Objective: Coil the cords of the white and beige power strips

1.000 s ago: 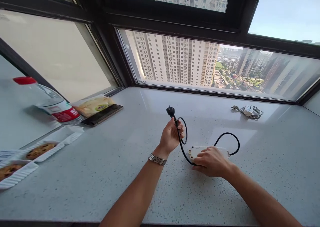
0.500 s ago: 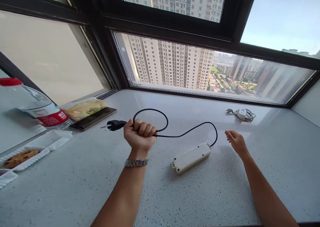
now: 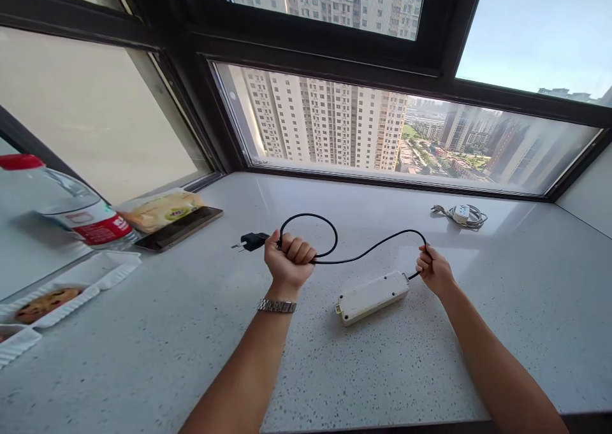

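Hands (image 3: 289,260) on one black cord (image 3: 368,250), both gripping it.
Left fist clenched near the plug (image 3: 252,240); right hand (image 3: 433,269) pinches beside one white power strip (image 3: 371,297) lying on the counter (image 3: 143,357). Farther: one bottle (image 3: 67,208), one second strip (image 3: 461,213).

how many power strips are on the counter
2. One white power strip lies on the counter between the hands, its black cord gripped by the left hand and right hand. A smaller one sits by the window, far right.
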`<state>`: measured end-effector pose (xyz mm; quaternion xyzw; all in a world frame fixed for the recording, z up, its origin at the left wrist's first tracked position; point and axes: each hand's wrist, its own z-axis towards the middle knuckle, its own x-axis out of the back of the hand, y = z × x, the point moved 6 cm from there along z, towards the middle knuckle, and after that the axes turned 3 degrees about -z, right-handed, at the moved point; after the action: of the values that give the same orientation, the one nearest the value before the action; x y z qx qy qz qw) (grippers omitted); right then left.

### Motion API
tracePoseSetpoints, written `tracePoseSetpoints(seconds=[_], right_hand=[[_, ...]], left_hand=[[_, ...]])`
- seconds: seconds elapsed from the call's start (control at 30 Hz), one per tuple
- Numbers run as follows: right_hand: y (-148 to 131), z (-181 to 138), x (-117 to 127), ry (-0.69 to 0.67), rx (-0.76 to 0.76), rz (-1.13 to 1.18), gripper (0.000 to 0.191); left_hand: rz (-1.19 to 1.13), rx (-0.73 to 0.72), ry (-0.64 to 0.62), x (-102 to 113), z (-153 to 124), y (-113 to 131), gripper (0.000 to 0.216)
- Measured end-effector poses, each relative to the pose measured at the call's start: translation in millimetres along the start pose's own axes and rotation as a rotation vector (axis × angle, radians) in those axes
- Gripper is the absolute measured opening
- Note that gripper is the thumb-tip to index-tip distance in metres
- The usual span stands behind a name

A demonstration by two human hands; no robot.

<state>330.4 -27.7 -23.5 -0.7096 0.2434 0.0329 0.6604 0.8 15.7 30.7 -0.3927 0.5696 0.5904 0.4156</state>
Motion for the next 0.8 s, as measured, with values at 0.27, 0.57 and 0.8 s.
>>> tracePoseSetpoints(seconds=[0.27,0.57,0.8], right_hand=[[-33.5,6.3,70.6,0.186,-0.067,-0.004,0.025],[-42.7,-25.6,24.0,0.263,0.198,0.050,0.026],[-42.0,-88.7,-109.3,-0.022,0.733,-0.565,0.029]], left_hand=[[0.039,0.025,0.098,20.5,12.2,-3.7,0.040],[0.329,0.103,-0.213,-15.7,-12.8,-42.4,0.044],[0.582,0.212,-0.412,-44.2,-48.9,-100.9,0.051]])
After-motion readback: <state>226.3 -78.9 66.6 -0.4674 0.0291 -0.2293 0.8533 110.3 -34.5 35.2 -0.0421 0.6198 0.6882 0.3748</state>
